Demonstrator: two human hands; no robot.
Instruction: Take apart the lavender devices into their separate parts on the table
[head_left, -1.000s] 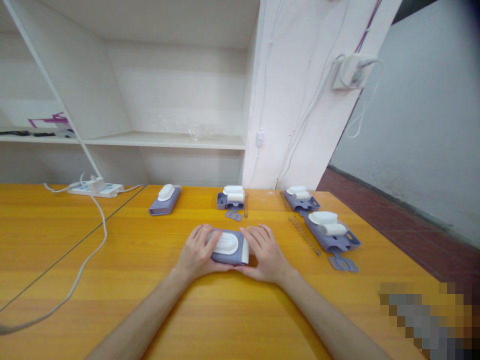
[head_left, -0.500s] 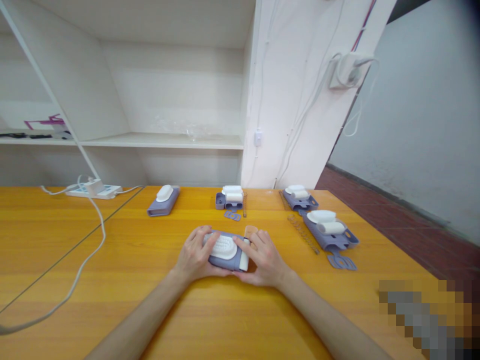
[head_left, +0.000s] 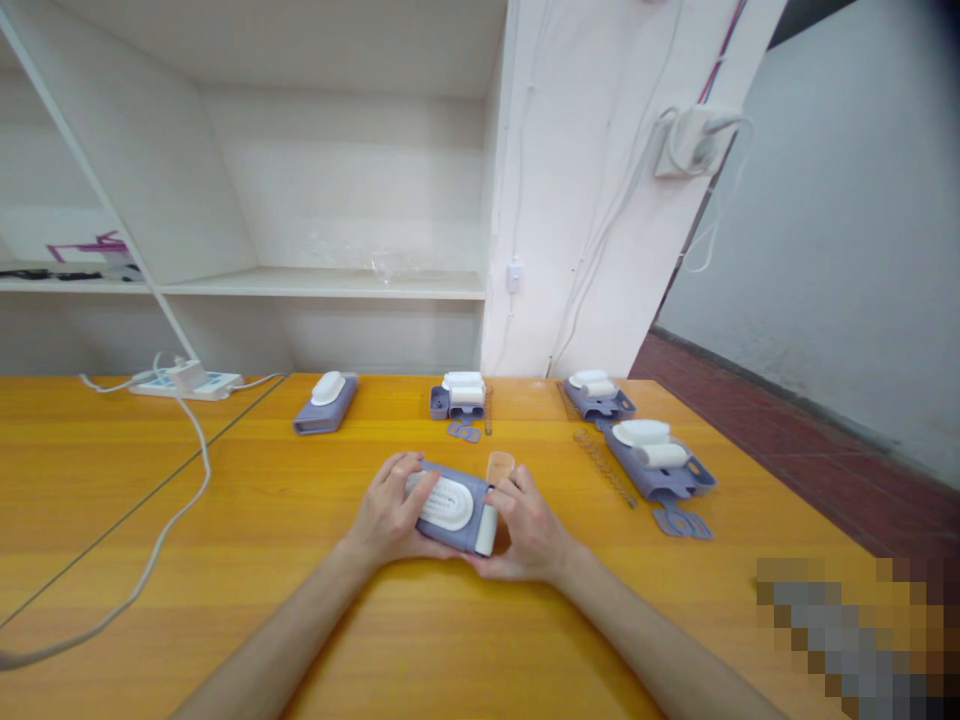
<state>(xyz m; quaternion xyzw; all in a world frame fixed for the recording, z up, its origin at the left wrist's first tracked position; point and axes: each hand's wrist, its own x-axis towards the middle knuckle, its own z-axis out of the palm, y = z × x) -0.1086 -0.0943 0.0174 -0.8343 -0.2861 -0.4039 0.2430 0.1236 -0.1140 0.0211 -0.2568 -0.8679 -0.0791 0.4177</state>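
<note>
Between my two hands is a purple-grey plastic case (head_left: 441, 482) with a white oval ridged pad (head_left: 450, 502) on its upper face. My left hand (head_left: 391, 510) grips its left end, thumb lying over the pad and fingers around the far side. At the case's right end a white roller-like piece (head_left: 487, 530) shows. My right hand (head_left: 529, 522) closes round that end, fingertips at the far corner and thumb low at the near edge. A peach-coloured flat piece (head_left: 500, 467) appears just beyond my right fingertips; whether it touches the case I cannot tell.
A similar purple case (head_left: 326, 405) lies back left. Part sets with white pieces stand at the back middle (head_left: 463, 392), back right (head_left: 598, 395) and right (head_left: 660, 460), with springs (head_left: 604, 468) and flat purple frames (head_left: 682, 523) beside them. A power strip (head_left: 187, 382) and cable are left.
The case has tilted slightly, its right end turning toward me. My right index finger has drawn back from the white pad to the right end.
</note>
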